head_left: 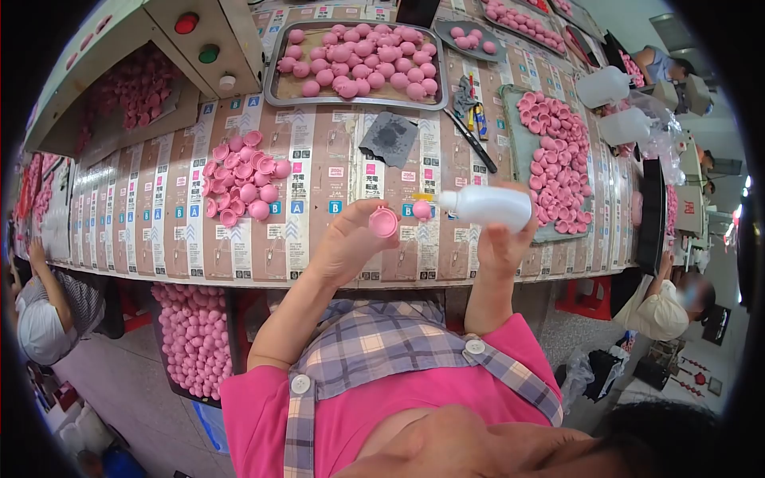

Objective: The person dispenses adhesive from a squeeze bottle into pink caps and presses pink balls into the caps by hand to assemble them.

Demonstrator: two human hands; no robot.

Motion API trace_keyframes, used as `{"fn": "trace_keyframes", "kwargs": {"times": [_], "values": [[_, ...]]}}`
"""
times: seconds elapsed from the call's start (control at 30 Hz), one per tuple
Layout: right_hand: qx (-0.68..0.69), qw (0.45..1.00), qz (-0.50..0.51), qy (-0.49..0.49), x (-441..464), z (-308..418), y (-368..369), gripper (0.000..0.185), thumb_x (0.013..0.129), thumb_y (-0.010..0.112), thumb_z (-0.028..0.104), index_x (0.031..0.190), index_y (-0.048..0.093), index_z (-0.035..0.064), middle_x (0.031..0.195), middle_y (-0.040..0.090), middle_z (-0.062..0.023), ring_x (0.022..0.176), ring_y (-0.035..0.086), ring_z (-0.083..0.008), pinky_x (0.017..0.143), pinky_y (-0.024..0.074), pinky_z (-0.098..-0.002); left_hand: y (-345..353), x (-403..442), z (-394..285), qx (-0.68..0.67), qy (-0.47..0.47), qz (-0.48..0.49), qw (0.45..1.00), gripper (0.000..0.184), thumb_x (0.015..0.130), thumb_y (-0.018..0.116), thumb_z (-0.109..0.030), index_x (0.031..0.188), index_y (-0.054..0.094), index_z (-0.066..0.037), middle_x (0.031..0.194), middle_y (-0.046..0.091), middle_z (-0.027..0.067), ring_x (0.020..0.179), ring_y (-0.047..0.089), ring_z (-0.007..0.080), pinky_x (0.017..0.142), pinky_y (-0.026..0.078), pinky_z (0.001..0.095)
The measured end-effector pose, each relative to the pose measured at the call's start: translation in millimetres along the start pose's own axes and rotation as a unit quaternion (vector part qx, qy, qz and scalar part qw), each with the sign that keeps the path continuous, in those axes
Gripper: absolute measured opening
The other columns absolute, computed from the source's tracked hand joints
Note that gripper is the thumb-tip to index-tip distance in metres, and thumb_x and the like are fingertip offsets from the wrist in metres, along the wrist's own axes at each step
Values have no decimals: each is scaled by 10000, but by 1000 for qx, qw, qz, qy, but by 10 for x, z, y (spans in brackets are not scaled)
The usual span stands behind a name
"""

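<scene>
My left hand [347, 243] pinches a pink hollow half-shell [383, 224], its open side turned up toward the camera. In my right hand [504, 248] lies a white squeeze bottle [496, 207], tipped sideways with its yellowish nozzle pointing left. Just under that nozzle, a small round pink piece [421, 210] sits between my hands; whether the nozzle touches it I cannot tell. A loose pile of pink half-shells and balls [243, 177] lies on the table [319, 247] beyond my left hand. To the right of the bottle, many pink half-shells [558, 163] cover a greenish tray [550, 233].
A metal tray [358, 103] of pink balls stands at the back. Near it lie a dark grey cloth [389, 137] and a black pen-like tool [470, 142]. A machine [199, 48] with red and green buttons stands left. A crate of pink balls [194, 338] is below the table.
</scene>
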State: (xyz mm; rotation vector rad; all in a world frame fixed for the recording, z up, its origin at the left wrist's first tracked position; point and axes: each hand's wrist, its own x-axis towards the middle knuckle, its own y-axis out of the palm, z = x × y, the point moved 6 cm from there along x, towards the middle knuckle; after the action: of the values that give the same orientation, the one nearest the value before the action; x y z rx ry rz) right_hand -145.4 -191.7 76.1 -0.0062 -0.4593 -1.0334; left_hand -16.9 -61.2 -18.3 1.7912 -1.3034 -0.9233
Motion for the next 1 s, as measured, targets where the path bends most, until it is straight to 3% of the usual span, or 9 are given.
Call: {"fn": "trace_keyframes", "kwargs": {"times": [0.07,0.4,1.0], "values": [[-34,999,8,-30,-59,34,-30,512,633,736,354,898,489,-8,813,505,-45,703,481,-108,592,380,-219,4,5,7,2,0,6,1000,482,729,657,-207,1130,445,-43,1026,535,116,869,580,179,777,504,330],[-88,986,76,-120,-248,129,236,462,639,728,346,861,501,11,681,530,-68,550,475,-150,506,361,-254,0,2,-4,0,10,9,1000,457,727,659,-184,1112,448,-58,1052,521,93,929,559,188,797,498,336],[-145,966,131,-169,-272,138,269,451,624,738,294,885,499,14,730,547,-74,546,485,-179,504,363,-289,20,17,-31,0,11,19,1000,429,724,657,-145,1094,455,-64,1050,517,81,930,550,172,801,491,311]]}}
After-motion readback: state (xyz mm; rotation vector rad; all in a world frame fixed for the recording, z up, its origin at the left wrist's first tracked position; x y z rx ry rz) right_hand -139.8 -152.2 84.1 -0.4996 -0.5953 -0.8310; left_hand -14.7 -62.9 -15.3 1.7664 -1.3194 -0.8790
